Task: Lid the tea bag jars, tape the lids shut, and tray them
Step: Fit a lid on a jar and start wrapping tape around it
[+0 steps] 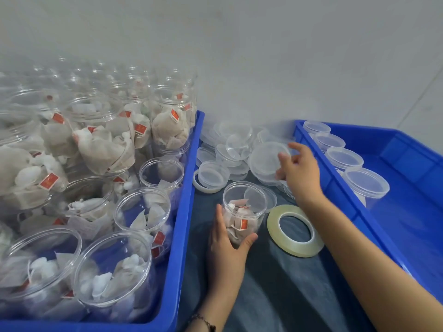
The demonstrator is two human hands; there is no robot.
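An open clear jar of tea bags [243,209] stands upright on the dark cloth between two blue trays. My left hand [227,238] grips its lower part, thumb on the right side. My right hand [299,167] pinches a clear plastic lid [266,161] at its right edge, held tilted above a heap of loose lids [230,144]. A roll of clear tape [295,230] lies flat just right of the jar. The right blue tray [407,212] holds a row of lidded jars [365,180] along its left wall.
The left blue tray [189,188] is packed with several open jars of tea bags [96,144], some stacked high. A second, smaller tape ring [203,188] lies by the lid heap. A pale wall stands behind.
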